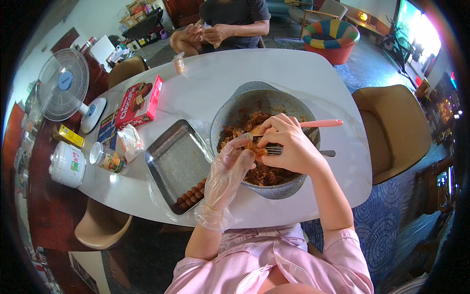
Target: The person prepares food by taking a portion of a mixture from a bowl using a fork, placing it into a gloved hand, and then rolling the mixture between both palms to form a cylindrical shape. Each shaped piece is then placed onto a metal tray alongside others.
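My left hand point(226, 171), in a clear plastic glove, is closed round a small clump of orange-brown shredded mixture point(257, 148) above the grey speckled pot point(230, 105). My bare right hand point(289, 142) reaches over the pot from the right, its fingertips pinched at the same clump. Beneath the right hand passes a metal fork point(329, 153), tines toward the clump and handle beyond the rim; whether the hand touches it, I cannot tell. More brown mixture point(267, 176) lies in the pot. On the left, a metal tray point(178, 147) holds several brown balls point(191, 196) in its near corner.
A pink-handled utensil point(323, 123) leans over the pot's right rim. At left stand a red box point(141, 102), a clear jar point(105, 158), a white lidded pot point(67, 164) and a fan point(63, 83). Across the white table point(210, 68) another person point(230, 29) sits. A tan chair point(391, 132) is at right.
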The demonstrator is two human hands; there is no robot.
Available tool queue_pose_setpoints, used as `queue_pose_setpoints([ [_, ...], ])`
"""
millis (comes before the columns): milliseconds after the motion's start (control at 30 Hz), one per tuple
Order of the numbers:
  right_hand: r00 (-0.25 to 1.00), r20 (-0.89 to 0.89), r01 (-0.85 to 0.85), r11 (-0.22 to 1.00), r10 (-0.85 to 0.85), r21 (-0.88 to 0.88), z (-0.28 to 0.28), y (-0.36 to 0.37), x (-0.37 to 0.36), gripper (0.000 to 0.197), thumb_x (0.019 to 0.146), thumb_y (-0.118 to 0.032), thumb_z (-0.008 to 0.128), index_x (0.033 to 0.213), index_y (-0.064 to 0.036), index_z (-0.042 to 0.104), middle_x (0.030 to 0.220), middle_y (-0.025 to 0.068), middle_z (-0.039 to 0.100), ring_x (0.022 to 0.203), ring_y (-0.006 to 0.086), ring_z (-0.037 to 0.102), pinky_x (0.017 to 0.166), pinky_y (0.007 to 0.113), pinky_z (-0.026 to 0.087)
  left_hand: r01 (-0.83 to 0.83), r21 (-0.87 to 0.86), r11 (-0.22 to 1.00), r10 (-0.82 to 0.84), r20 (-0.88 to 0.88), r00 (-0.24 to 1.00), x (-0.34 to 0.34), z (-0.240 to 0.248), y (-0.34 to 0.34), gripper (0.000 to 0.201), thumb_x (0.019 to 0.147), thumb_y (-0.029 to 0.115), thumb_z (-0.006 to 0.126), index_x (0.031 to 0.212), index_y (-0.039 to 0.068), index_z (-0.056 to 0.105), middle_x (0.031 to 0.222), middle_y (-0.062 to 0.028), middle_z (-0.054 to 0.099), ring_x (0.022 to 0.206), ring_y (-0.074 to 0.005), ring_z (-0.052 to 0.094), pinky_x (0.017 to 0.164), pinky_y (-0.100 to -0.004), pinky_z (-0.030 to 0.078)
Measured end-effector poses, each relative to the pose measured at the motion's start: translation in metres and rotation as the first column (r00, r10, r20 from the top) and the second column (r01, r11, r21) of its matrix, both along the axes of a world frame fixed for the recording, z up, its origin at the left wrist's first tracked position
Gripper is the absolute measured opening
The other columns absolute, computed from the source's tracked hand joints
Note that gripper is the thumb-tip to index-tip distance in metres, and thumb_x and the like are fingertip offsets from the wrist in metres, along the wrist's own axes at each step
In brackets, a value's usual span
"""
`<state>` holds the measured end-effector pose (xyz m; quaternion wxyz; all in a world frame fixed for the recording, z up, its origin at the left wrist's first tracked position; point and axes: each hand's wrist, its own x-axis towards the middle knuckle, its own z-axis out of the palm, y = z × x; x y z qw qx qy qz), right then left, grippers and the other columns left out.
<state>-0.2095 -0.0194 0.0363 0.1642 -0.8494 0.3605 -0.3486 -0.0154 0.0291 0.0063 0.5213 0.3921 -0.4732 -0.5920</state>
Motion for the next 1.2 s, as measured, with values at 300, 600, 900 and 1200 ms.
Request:
queue_pose_setpoints([
  [300,0.998,0.061,0.036,0.995,-0.03,-0.091,-0.006,-0.009,-0.003,0.015,0.066,-0.016,0.075,0.077,-0.0074,0.069,0.098,0.0053,0.061,0.102,0.0261,0.055,0.093,0.039,0.038,0.042,0.022,0.999,-0.043,0.087,0.995,0.014,-0.003,-0.007,0.046,0.1,0.023,0.051,0.139,-0.002,0.05,0.11,-0.0123,0.07,0.09,-0.0146,0.065,0.087,-0.0284,0.048],
  [600,0.986,0.104,0.132,0.991,-0.131,-0.007,-0.014,-0.018,-0.022,0.013,0.073,-0.021,0.077,0.079,-0.0099,0.073,0.093,0.0034,0.063,0.1,0.0262,0.057,0.093,0.041,0.041,0.009,-0.077,0.997,-0.018,-0.114,0.993,0.014,-0.006,-0.008,0.039,0.101,0.017,0.051,0.134,-0.003,0.052,0.114,-0.0178,0.068,0.097,-0.0169,0.065,0.086,-0.0274,0.046],
  [900,0.91,-0.403,0.028,0.982,-0.102,-0.185,-0.035,0.007,0.001,0.005,0.072,-0.015,0.068,0.073,-0.015,0.074,0.089,0.0076,0.065,0.102,0.0294,0.058,0.089,0.042,0.042,-0.016,-0.074,0.997,0.015,-0.009,1.0,0.017,-0.005,-0.01,0.037,0.104,0.02,0.047,0.137,0.002,0.051,0.118,-0.0213,0.067,0.094,-0.0151,0.066,0.087,-0.0268,0.048],
  [1200,0.996,-0.054,0.07,0.996,-0.073,-0.057,-0.006,0.001,-0.007,0.021,0.073,-0.031,0.078,0.079,-0.0111,0.073,0.089,0.0056,0.064,0.094,0.0252,0.059,0.089,0.039,0.042,-0.042,-0.054,0.998,0.041,-0.026,0.999,0.013,-0.003,-0.008,0.035,0.104,0.024,0.051,0.129,0.0,0.057,0.115,-0.0164,0.069,0.092,-0.0141,0.068,0.083,-0.0236,0.047],
])
